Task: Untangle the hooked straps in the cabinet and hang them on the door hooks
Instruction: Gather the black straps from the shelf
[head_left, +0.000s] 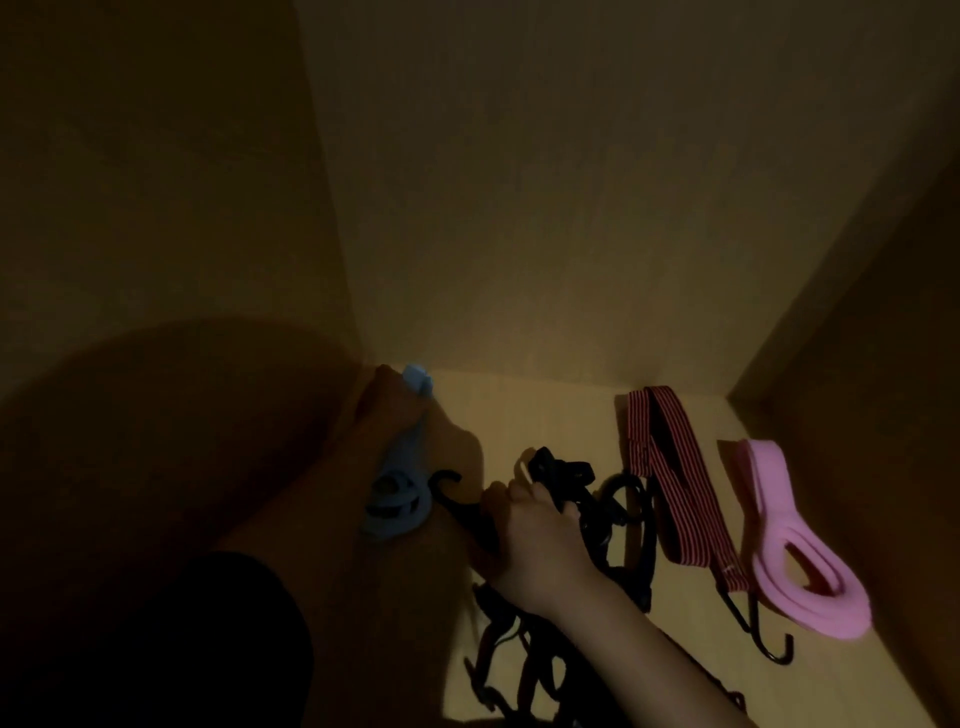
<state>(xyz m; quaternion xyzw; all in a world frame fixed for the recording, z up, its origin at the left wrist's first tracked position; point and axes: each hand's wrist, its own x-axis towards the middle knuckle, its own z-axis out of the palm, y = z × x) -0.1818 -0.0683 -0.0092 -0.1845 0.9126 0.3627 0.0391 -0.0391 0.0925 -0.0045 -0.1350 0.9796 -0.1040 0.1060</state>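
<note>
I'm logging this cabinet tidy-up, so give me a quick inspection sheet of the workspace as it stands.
Surface: cabinet floor, dimly lit.
Job's things: black hooked straps lie tangled in the middle; red striped strap lies apart, its hooks toward the camera.
Clutter: pink folded band at the right; blue object at the left.
Hands: left hand holds the blue object; right hand grips a black hook.
Cables: nothing seen.
Surroundings: plain cabinet walls; door hooks not in view.
</note>
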